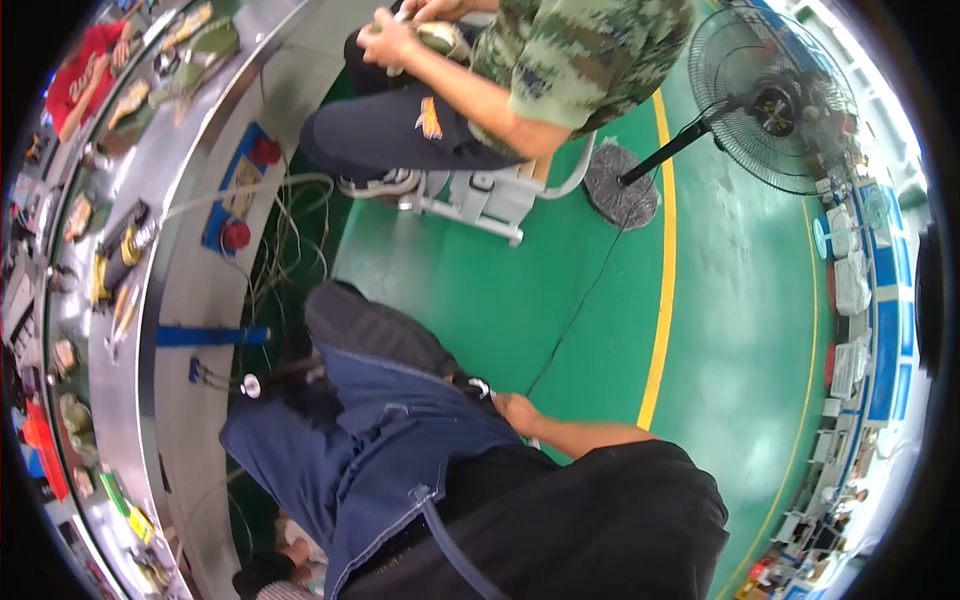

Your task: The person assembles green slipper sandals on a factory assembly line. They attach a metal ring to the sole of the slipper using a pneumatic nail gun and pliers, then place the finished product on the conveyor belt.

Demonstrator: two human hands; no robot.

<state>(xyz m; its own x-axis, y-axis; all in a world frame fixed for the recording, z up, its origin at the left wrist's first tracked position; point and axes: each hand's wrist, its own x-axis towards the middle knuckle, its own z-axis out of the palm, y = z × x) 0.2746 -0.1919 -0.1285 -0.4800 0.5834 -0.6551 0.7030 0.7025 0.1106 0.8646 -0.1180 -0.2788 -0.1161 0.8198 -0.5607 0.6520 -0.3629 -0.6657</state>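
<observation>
My right hand (516, 413) rests low beside my right hip, with its fingers curled in. A small white and silver piece (480, 386) shows just past my fingertips, at the edge of my seat or clothing. What the fingers hold, if anything, is too small and partly hidden to tell. A dark blue apron (375, 430) covers my lap and legs. My left hand is out of sight.
A metal workbench (130, 400) runs along the left, with a yellow and black tool (118, 255) on it. A blue box with red buttons (238, 190) hangs under it, near loose cables. A seated co-worker (560, 80) is ahead. A black pedestal fan (775, 105) stands to the right.
</observation>
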